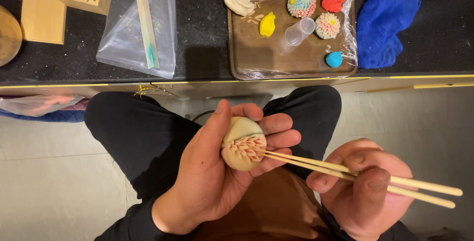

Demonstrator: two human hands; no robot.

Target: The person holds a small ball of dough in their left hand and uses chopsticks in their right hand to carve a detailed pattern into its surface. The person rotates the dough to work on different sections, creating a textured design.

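The left hand point(212, 172) cups a cream dough ball point(243, 145) below the wooden tray point(256, 58). The right hand point(363, 191) pinches chopsticks point(345, 172) against its petals; pressing too hard could tear them.

The dough ball point(243, 145) sits in the left hand point(217, 172), with the chopsticks point(345, 174) (held in the right hand point(363, 189)) touching it from the right. Beyond the knees, a tray point(261, 58) lies on the counter point(202, 29). A cloth point(385, 21) lies right of it, a plastic bag point(123, 34) left.
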